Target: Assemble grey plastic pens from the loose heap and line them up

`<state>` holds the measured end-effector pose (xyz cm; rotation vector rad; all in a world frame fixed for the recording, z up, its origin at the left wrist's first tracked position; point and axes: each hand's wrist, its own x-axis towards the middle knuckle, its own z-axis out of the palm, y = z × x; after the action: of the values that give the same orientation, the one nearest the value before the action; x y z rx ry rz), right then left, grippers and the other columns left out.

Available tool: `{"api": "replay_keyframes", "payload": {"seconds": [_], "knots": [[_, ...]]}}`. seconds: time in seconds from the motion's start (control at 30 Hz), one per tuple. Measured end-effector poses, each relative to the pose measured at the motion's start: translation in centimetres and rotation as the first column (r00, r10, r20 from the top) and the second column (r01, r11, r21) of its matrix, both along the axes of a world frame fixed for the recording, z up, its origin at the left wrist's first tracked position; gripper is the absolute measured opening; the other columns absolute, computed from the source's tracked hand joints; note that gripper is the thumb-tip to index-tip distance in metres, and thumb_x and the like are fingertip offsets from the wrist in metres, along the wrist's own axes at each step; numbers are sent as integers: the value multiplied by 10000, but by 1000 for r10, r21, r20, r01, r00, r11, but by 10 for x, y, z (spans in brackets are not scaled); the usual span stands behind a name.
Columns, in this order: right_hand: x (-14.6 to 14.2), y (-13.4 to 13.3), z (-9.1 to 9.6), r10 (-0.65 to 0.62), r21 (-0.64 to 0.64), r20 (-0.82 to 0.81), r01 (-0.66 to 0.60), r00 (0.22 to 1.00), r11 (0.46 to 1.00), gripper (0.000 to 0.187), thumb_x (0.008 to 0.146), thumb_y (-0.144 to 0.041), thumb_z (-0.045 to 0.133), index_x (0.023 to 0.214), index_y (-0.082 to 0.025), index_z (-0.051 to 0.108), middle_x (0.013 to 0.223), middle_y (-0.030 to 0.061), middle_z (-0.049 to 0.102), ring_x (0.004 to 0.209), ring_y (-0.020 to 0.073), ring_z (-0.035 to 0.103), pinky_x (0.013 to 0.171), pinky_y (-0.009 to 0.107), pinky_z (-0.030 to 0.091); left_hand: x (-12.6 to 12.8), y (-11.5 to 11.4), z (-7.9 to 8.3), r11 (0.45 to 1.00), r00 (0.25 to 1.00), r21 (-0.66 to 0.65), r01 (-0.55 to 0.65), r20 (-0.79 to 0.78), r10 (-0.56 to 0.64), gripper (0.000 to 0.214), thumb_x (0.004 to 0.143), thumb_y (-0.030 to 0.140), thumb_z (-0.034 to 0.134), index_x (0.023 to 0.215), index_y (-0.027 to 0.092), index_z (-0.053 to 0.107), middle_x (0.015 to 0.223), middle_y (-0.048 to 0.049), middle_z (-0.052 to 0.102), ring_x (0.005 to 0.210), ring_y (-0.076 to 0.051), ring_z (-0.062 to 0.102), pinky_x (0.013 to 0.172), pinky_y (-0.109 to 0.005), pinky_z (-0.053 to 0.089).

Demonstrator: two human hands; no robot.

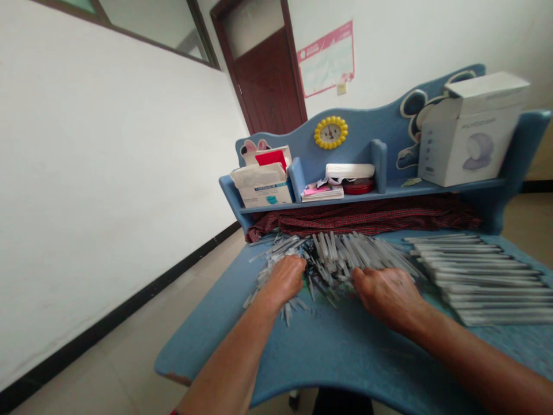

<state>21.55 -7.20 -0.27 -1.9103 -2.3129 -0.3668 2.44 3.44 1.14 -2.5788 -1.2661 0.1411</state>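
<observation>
A loose heap of thin grey strips [332,256] lies across the middle of the blue desk [311,346]. My left hand [283,279] rests on the heap's left end with its fingers curled down into the strips. My right hand [384,291] lies on the heap's right part, fingers bent and pressed among the strips. Whether either hand grips a particular strip is hidden by the fingers. A neat stack of the same grey strips [479,276] lies to the right of my right hand.
A blue shelf [371,196] at the desk's back holds a white carton [469,129], paper boxes [263,181], booklets and a red tin. A red checked cloth [367,216] lies under the shelf. A white wall and tiled floor are on the left, a brown door behind.
</observation>
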Motion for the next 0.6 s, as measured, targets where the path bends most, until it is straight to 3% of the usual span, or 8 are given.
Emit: {"api": "replay_keyframes", "payload": {"seconds": [0.33, 0.6], "knots": [[0, 3, -2, 3, 9, -14, -2, 1000, 1000, 260, 828, -90, 333, 818, -176, 578, 728, 81, 671, 625, 244, 651, 483, 285, 420, -3, -10, 18, 997, 997, -34, -62, -40, 61, 182, 758, 145, 458, 833, 152, 624, 853, -116, 645, 870, -243, 605, 726, -314, 443], [0, 2, -3, 11, 30, -5, -11, 1000, 999, 247, 825, -90, 343, 813, -174, 575, 720, 79, 671, 607, 243, 649, 471, 284, 418, -4, -8, 10, 998, 998, -44, -54, -45, 52, 229, 706, 83, 448, 817, 150, 636, 870, -136, 661, 876, -262, 615, 722, -329, 446]]}}
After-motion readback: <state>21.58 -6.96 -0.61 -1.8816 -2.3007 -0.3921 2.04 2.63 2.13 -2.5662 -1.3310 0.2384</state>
